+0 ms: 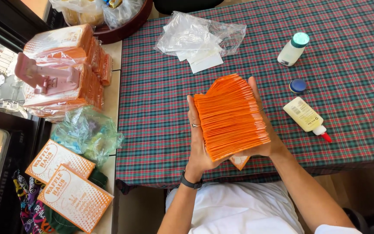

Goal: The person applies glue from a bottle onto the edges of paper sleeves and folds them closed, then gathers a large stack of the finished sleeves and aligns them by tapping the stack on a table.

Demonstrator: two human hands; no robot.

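Observation:
A thick stack of orange paper sleeves [230, 116] is held edge-up between both hands above the plaid tablecloth [152, 86]. My left hand [197, 143], with a ring and a black wristband, presses the stack's left side. The right side is cupped by my right hand [267, 138], whose fingers reach up behind the stack. One loose orange sleeve [239, 161] peeks out under the stack near the table's front edge.
A lying glue bottle with a red tip [307, 118], a blue cap [298, 85] and a white bottle with a teal cap [294, 48] sit to the right. Clear plastic bags [198, 37] lie at the back. Wrapped orange bundles [66, 65] and orange printed bags [74, 197] lie at left.

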